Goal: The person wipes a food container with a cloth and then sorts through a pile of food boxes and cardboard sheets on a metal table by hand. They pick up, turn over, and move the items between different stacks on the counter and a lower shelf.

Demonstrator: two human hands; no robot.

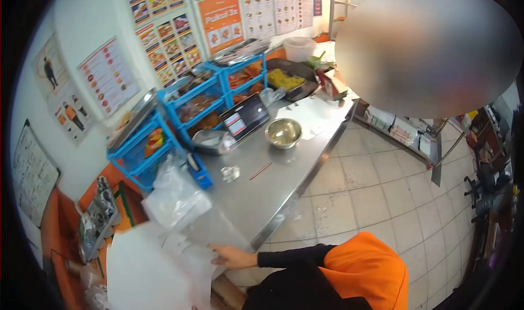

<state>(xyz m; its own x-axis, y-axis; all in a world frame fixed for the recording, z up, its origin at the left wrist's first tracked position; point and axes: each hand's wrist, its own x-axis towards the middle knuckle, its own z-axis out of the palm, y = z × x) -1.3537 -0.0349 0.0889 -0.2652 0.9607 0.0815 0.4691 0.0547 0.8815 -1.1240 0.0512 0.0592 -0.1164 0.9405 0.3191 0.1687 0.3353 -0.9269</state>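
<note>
Clear plastic film (196,258) lies at the near end of the bench (262,203), with the right hand (234,256) at its edge.

The film partly overlaps a large white sheet (144,266); the right hand's fingers touch its margin, but blur hides whether they are clamped on it or slightly apart. The left hand (194,307) seems to show only as a sliver at the bottom, so I cannot tell its fingers' state. A weak hold could let the thin film slip or fold, and a sharp pull might drag the nearby heap of plastic bags (177,198), since they seem to touch. Farther along are a crumpled silvery piece (230,173), a thin red stick (260,170) and a metal bowl (283,133), less likely to be disturbed.
</note>
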